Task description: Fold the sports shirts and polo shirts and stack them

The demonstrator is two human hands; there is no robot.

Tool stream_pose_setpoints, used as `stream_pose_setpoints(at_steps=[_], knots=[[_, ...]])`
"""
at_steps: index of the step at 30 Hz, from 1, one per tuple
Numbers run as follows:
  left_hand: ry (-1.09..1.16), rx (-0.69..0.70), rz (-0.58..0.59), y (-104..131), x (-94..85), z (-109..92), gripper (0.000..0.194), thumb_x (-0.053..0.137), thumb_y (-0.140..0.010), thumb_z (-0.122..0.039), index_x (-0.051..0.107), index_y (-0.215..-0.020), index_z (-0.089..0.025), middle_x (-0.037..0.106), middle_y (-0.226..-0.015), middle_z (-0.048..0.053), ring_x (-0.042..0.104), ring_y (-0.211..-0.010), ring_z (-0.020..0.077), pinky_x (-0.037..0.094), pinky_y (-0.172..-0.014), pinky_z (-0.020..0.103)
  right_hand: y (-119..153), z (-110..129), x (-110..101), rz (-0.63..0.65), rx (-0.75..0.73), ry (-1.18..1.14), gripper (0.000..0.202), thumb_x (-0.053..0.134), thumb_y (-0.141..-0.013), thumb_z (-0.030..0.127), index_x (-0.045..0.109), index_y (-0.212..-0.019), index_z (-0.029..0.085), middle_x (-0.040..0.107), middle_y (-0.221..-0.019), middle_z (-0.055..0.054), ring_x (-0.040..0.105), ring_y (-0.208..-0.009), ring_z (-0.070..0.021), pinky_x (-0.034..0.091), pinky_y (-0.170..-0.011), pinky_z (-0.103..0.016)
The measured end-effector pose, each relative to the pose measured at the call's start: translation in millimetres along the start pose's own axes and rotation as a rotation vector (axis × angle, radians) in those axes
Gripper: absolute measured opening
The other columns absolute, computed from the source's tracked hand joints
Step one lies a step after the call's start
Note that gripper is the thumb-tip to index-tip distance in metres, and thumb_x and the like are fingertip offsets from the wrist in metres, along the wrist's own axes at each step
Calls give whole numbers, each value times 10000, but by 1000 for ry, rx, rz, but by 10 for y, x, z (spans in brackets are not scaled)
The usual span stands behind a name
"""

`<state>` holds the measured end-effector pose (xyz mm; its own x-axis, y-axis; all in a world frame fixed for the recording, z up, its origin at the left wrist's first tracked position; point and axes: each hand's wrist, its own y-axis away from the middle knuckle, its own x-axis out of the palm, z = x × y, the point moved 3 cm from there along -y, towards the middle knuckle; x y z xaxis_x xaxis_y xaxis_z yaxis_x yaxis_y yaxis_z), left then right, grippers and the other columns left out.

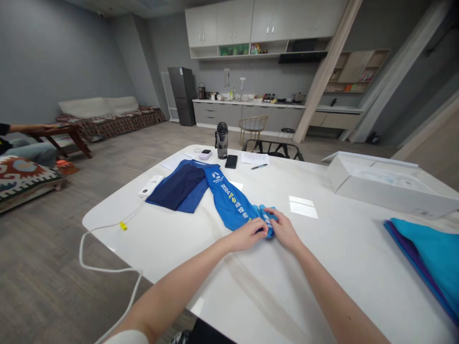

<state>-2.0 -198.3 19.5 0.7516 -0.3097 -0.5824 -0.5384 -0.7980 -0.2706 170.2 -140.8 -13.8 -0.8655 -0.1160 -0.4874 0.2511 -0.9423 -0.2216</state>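
Observation:
A blue shirt (226, 198) with white and yellow lettering lies on the white table (172, 253), its dark navy part (181, 186) spread toward the left. At the shirt's near right end the cloth is bunched and turns light blue. My left hand (251, 234) has its fingers curled onto that bunched end. From the right side, my right hand (285, 229) pinches the same gathered cloth. Both hands rest close together, low over the tabletop. The fabric between the fingertips is partly hidden.
Folded blue and purple cloths (430, 253) lie at the right edge, below an open white box (387, 188). Toward the back stand a dark bottle (222, 141), a phone (231, 161) and a pen (259, 166). A white power strip (151, 186) trails its cable off the left edge.

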Motion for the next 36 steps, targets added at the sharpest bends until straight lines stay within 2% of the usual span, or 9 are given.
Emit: stream_pose_setpoints(at_steps=[2, 5, 8, 12, 15, 20, 24, 27, 36], knots=[[86, -36, -5, -47, 84, -57, 140, 481, -958, -289, 606, -911, -248, 683, -954, 45, 630, -903, 202, 527, -847, 329, 144, -49, -88, 115, -26, 38, 470, 488, -808, 180, 665, -1241, 232, 675, -1257, -89, 608, -1161, -271, 445, -1055, -478], [-145, -239, -250, -96, -33, 73, 217, 442, -973, -310, 634, -1009, -215, 692, -1105, 87, 634, -1056, 236, 486, -994, 403, 372, 8, -133, 217, -105, 174, 528, 487, -828, 124, 630, -1324, 236, 669, -1233, -87, 608, -1137, -240, 446, -1052, -447], [-557, -542, -508, -134, -277, 362, 418, 473, -963, -394, 576, -1319, -202, 445, -1540, 160, 349, -1447, 366, 228, -1177, 620, 565, 174, -122, 274, -130, 373, 486, 493, -873, 117, 626, -1328, 221, 659, -1228, -108, 592, -1156, -232, 437, -1029, -377], [-654, -788, -307, -308, -311, 774, 750, 392, -948, -625, 389, -1544, -168, 270, -1643, 187, 173, -1520, 429, 114, -1184, 678, 762, 379, -138, 369, 16, 525, 388, 537, -872, 179, 620, -1250, 217, 723, -1049, -75, 672, -927, -214, 466, -815, -294], [-707, -714, -186, -497, -134, 865, 782, 315, -947, -674, 365, -1569, -202, 263, -1653, 152, 137, -1535, 410, 75, -1209, 636, 898, 457, -203, 460, 155, 511, 308, 572, -807, 183, 658, -1102, 188, 728, -804, -50, 682, -758, -209, 456, -689, -270], [-727, -475, -29, -905, 337, 742, 743, 264, -952, -685, 340, -1580, -295, 247, -1669, 73, 124, -1547, 367, 55, -1223, 613, 1118, 454, -300, 915, 495, 193, 147, 556, -792, 220, 617, -667, 173, 666, -603, -24, 624, -504, -155, 489, -532, -244], [-708, -346, 48, -1268, 680, 617, 721, 248, -960, -681, 330, -1581, -323, 238, -1672, 51, 111, -1552, 352, 44, -1226, 616, 1124, 383, -475, 1169, 607, -37, 132, 619, -820, 288, 665, -808, 166, 693, -663, 13, 597, -442, -112, 462, -443, -198], [-688, -301, 63, -1441, 842, 567, 718, 239, -964, -686, 335, -1578, -327, 242, -1672, 44, 113, -1552, 346, 41, -1230, 608, 1089, 280, -626, 1213, 600, -120, 272, 678, -832, 395, 724, -954, 157, 703, -661, 20, 579, -422, -88, 457, -432, -170], [-586, -264, -15, -1496, 855, 572, 621, 337, -989, -605, 445, -1517, -297, 342, -1632, 68, 173, -1541, 337, 36, -1229, 587, 1325, 410, -421, 1542, 592, -313, 471, 791, -740, 562, 722, -1067, 230, 727, -698, 45, 603, -426, -100, 444, -395, -167]])
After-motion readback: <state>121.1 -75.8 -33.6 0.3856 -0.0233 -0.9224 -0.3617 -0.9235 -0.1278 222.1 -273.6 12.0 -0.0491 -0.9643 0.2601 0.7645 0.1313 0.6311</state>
